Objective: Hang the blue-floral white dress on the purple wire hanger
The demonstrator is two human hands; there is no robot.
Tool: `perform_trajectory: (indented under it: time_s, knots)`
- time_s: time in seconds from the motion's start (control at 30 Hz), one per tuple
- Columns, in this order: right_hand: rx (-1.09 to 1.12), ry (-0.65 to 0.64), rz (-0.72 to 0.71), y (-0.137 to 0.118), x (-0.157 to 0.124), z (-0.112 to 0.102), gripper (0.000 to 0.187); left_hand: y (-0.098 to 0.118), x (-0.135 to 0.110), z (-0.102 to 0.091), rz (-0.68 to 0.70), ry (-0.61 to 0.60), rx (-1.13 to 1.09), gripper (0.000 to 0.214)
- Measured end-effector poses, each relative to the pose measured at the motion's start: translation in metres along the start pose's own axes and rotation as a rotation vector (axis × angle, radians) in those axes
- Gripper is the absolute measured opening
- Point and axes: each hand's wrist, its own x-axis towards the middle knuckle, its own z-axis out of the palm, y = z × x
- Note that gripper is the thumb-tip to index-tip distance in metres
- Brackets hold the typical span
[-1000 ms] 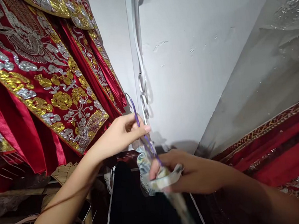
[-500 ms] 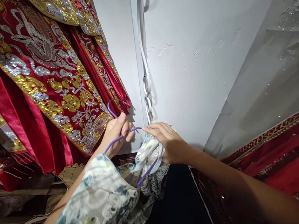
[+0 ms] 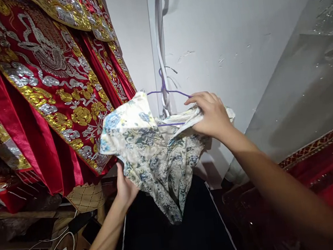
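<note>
Grip, left hand [image 3: 128, 188]: at garment [image 3: 145, 152] lower left edge, thumb showing, fingers hidden, can't tell how closed. Garment between hands, partly over purple hanger [image 3: 155, 92]. Right hand [image 3: 212, 112] grip: closed on garment's bunched edge beside hanger.

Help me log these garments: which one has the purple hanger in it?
The pale floral garment between the left hand and right hand: the purple hanger shows at its open neckline. The red embroidered garment on the left shows none.
</note>
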Motion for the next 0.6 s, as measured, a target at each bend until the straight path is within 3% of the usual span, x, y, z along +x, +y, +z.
perform_trajectory:
  time_s: [0.07,0.13,0.2,0.27,0.33,0.4,0.5,0.53,0.6]
  knots:
    - [-0.01,-0.025,0.025,-0.001,-0.015,-0.003,0.048,-0.031,-0.02,-0.021,0.001,0.132,0.117,0.07]
    - [0.036,-0.081,0.032,-0.007,-0.034,-0.002,0.053,-0.059,-0.034,-0.03,0.026,0.253,0.368,0.063]
    - [0.195,-0.124,0.075,-0.018,-0.052,0.002,0.062,-0.081,-0.038,-0.028,0.049,0.328,0.549,0.063]
    - [0.493,-0.172,0.173,-0.032,-0.069,0.01,0.07,-0.097,-0.035,-0.022,0.071,0.395,0.591,0.065]
    - [0.811,-0.226,0.282,-0.045,-0.085,0.02,0.067,-0.107,-0.027,-0.017,0.094,0.452,0.558,0.067]
    - [0.991,-0.177,0.403,-0.056,-0.105,0.032,0.052,-0.112,-0.021,-0.017,0.105,0.462,0.51,0.07]
    - [0.98,0.019,0.704,-0.071,-0.145,0.053,0.023,-0.112,-0.022,-0.019,0.094,0.455,0.445,0.074]
    - [0.963,0.013,0.808,-0.076,-0.16,0.061,0.021,-0.11,-0.025,-0.018,0.084,0.453,0.442,0.074]
    - [0.974,-0.135,0.958,-0.088,-0.188,0.076,0.033,-0.105,-0.033,-0.012,0.051,0.42,0.457,0.073]
